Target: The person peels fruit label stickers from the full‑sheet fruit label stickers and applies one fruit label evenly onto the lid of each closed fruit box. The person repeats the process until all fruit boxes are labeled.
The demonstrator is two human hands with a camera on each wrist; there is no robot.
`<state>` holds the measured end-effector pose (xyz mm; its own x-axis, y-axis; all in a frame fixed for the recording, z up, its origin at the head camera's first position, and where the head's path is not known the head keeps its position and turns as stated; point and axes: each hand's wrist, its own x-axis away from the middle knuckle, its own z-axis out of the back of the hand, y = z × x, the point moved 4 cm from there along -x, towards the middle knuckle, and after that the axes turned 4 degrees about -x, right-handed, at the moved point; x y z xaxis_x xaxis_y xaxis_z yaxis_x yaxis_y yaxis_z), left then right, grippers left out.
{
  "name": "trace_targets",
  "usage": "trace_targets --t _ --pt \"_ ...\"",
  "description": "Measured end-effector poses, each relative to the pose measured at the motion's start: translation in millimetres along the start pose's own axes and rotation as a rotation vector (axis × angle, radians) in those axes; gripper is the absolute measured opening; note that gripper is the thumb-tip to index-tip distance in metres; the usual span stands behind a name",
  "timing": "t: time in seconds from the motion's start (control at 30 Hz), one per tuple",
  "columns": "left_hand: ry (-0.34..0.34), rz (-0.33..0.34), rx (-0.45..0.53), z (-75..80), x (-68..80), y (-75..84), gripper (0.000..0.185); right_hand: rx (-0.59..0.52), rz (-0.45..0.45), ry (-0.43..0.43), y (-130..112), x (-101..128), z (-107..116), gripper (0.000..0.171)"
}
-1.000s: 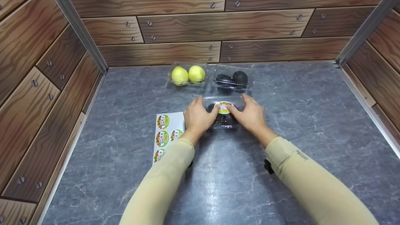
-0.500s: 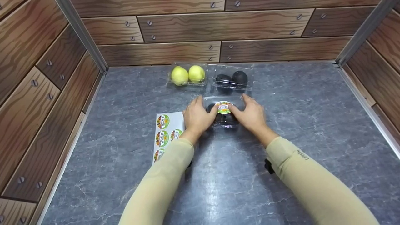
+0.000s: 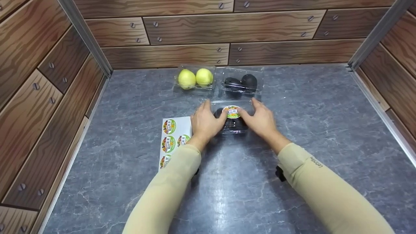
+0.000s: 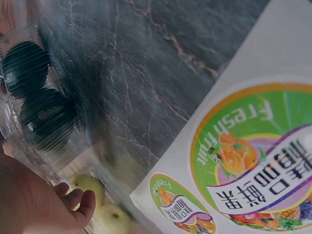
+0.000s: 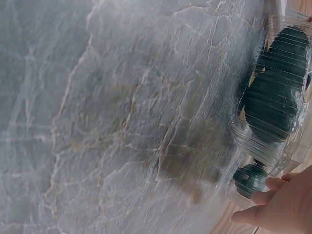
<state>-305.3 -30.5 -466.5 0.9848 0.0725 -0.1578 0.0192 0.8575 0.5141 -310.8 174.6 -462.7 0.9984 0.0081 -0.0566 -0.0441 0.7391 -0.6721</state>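
**Both hands stay on the labelled clamshell; almost nothing shifts**

The left hand (image 3: 204, 125) and the right hand (image 3: 260, 121) hold the near clear clamshell box (image 3: 232, 129) from either side, fingers curled along its walls and both thumbs pressing on the round fruit sticker (image 3: 232, 111) on its lid. Compared with a second ago, hands, box and sticker sit in the same place; only the right forearm has drifted a touch lower in the head view.

The box holds dark avocados (image 5: 273, 92) and rests on the grey marble counter (image 3: 308, 107), mid-table, just in front of two more clamshells: one with yellow-green pears (image 3: 195, 77), one with further dark avocados (image 3: 242, 83). A sticker sheet (image 3: 174, 138) lies flat just beside the left wrist, partly covered by it.
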Motion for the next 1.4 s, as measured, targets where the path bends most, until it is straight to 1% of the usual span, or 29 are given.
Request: trace_targets --t 0.13,0.33,0.53,0.77,1.17,1.4 --pt "-0.034 -0.005 0.003 -0.7 1.3 1.1 0.091 -0.008 -0.006 -0.029 0.2 1.1 0.3 0.098" --pt "-0.071 -0.013 -0.009 -1.0 2.9 1.3 0.1 -0.006 -0.01 -0.045 0.3 3.5 0.2 0.104" --pt "-0.072 -0.017 -0.013 -0.9 3.2 1.2 0.102 -0.003 0.008 -0.042 0.9 4.3 -1.3 0.107" --pt "-0.053 -0.019 -0.023 -1.3 3.6 2.0 0.101 0.017 0.023 -0.025 1.2 4.6 -1.3 0.105" --pt "-0.057 -0.006 -0.009 -1.7 2.9 2.0 0.095 0.008 0.009 -0.024 -0.7 5.6 0.2 0.101" --pt "-0.059 -0.001 -0.001 -1.6 3.3 0.6 0.094 -0.002 0.001 -0.026 -0.7 6.3 -0.1 0.102"
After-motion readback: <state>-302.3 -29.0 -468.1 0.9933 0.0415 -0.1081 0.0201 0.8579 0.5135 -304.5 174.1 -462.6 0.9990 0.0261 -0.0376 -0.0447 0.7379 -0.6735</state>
